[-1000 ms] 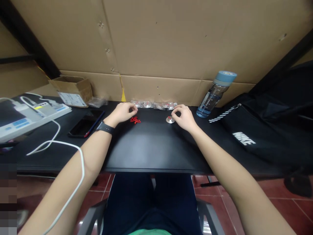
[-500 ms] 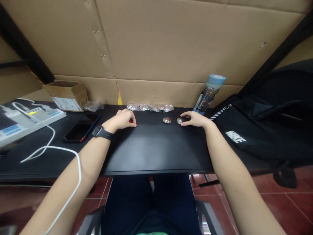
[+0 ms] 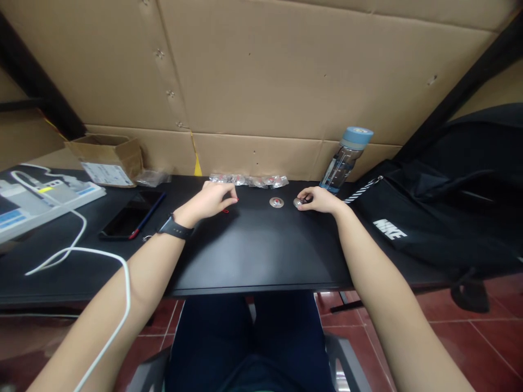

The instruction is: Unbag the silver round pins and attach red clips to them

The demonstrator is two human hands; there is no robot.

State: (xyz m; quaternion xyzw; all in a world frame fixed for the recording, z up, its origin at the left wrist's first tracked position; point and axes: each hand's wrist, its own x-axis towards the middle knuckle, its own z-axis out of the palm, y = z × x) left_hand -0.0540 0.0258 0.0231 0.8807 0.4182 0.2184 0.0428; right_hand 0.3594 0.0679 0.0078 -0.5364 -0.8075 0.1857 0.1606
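Note:
My left hand (image 3: 217,198) is closed in a pinch above the tabletop. A thin red cord (image 3: 225,211) shows at its fingertips and below them. To the right, a small round metal cymbal (image 3: 272,203) with a red spot at its centre lies on the table, touched by neither hand. Another small metal cymbal (image 3: 297,202) is in my right hand (image 3: 316,200), thumb and fingers gripping its edge. Behind, several similar pieces in clear plastic wrappers (image 3: 256,182) lie in a row along the cardboard wall.
A water bottle (image 3: 345,158) leans at the back right, beside a black bag (image 3: 425,218). At left are a phone (image 3: 131,215), an open cardboard box (image 3: 107,160) and a power strip (image 3: 53,204). A white cable (image 3: 127,288) crosses my left forearm.
My left hand has moved slightly right and lifted, with red cord now showing beneath it. My right fingers have closed on the right cymbal. The red on the other cymbal now looks flatter.

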